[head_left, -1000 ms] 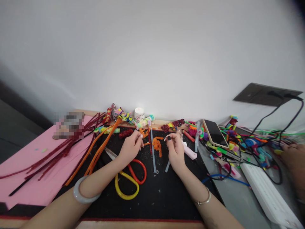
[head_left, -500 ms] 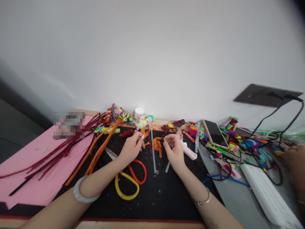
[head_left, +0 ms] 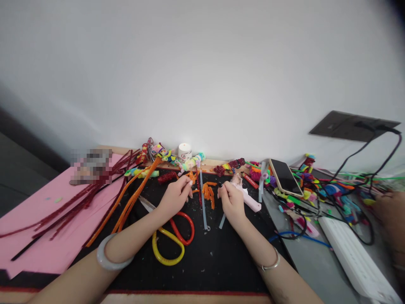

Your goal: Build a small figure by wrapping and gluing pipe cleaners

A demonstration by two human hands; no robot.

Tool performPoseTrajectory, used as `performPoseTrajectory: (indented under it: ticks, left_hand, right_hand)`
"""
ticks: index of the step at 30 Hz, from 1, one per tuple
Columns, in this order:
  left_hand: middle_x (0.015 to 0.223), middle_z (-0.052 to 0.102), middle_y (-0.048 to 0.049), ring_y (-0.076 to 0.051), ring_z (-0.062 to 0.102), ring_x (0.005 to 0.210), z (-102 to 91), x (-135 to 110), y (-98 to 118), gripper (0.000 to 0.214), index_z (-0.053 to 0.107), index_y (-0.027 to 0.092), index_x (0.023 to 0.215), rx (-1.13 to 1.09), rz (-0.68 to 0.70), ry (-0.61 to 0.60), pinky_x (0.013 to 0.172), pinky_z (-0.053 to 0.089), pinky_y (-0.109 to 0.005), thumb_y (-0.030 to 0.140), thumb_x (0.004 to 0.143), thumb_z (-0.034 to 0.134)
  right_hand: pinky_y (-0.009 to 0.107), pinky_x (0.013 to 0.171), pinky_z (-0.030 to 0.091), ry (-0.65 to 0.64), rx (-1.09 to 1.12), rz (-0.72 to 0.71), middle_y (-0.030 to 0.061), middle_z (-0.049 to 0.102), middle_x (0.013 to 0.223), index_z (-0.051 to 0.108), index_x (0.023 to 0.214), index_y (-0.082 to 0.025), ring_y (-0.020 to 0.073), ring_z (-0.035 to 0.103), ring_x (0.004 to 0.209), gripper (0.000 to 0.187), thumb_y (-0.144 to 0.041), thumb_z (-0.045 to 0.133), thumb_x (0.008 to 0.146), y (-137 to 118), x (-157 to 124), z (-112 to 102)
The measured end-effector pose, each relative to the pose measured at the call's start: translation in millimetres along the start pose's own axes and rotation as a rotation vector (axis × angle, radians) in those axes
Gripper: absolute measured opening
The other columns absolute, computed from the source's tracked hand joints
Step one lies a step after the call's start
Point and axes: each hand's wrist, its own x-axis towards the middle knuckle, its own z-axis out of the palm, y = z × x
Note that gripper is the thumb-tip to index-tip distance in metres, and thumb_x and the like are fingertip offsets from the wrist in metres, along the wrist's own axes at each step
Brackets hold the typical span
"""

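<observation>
My left hand (head_left: 174, 196) rests on the black mat (head_left: 202, 261) with its fingers curled together, next to a small heap of short orange pipe-cleaner pieces (head_left: 208, 191). What it pinches, if anything, is too small to name. My right hand (head_left: 232, 200) is closed in a pinch on a tiny dark bead-like thing (head_left: 220, 184) just right of the orange pieces. Scissors with a red and a yellow loop (head_left: 172, 237) lie under my left wrist. A clear glue stick (head_left: 203, 202) lies between my hands.
Long orange (head_left: 133, 198) and dark red pipe cleaners (head_left: 72, 207) spread over a pink sheet (head_left: 34, 219) at left. A pink glue gun (head_left: 249, 199), a phone (head_left: 284, 176), colourful craft bits, cables and a white power strip (head_left: 354, 257) crowd the right. Another person's hand (head_left: 390, 207) shows at far right.
My right hand has drawn slightly toward me and left, still pinching the small dark thing. My left hand has lowered a little toward the mat.
</observation>
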Motion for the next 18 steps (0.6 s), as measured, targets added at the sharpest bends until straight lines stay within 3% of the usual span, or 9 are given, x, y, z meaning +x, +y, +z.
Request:
performPoseTrajectory:
  ticks: [5,9,13,18]
  left_hand:
    - [0.058,0.057,0.0038,-0.009,0.052,0.045,0.8,-0.2,0.8,0.021,0.044,0.019,0.075,-0.019,0.023,-0.055,0.053,0.042,-0.022,0.030,0.090,0.036]
    - [0.059,0.057,0.0035,-0.009,0.052,0.045,1.3,-0.4,1.7,0.020,0.045,0.019,0.077,-0.016,0.054,-0.112,0.052,0.042,-0.021,0.030,0.090,0.036]
    - [0.059,0.057,0.0032,-0.009,0.052,0.045,0.7,-1.9,3.6,0.021,0.045,0.019,0.075,-0.011,0.091,-0.171,0.052,0.041,-0.021,0.030,0.090,0.035]
    - [0.061,0.056,0.0034,-0.008,0.051,0.045,0.0,-4.9,7.4,0.023,0.046,0.018,0.078,-0.014,0.148,-0.315,0.052,0.041,-0.020,0.030,0.091,0.032]
  right_hand:
    - [0.029,0.063,0.038,0.096,-0.006,-0.094,0.0028,0.054,0.080,0.049,0.082,-0.020,0.0161,0.049,0.070,0.008,-0.014,0.044,0.083,2.3,3.1,2.2]
    - [0.035,0.073,0.041,0.142,-0.030,-0.153,0.0065,0.055,0.092,0.051,0.083,-0.021,0.0213,0.050,0.088,0.008,-0.014,0.051,0.079,2.1,5.4,1.4]
    - [0.039,0.083,0.039,0.060,-0.056,-0.190,0.0069,0.055,0.094,0.053,0.076,-0.021,0.0218,0.050,0.093,0.013,-0.014,0.045,0.084,-0.7,4.3,-0.6]
    - [0.040,0.087,0.038,-0.111,-0.052,-0.248,0.0081,0.056,0.102,0.056,0.095,-0.021,0.0228,0.048,0.099,0.020,-0.013,0.040,0.086,-7.1,1.5,-0.4]
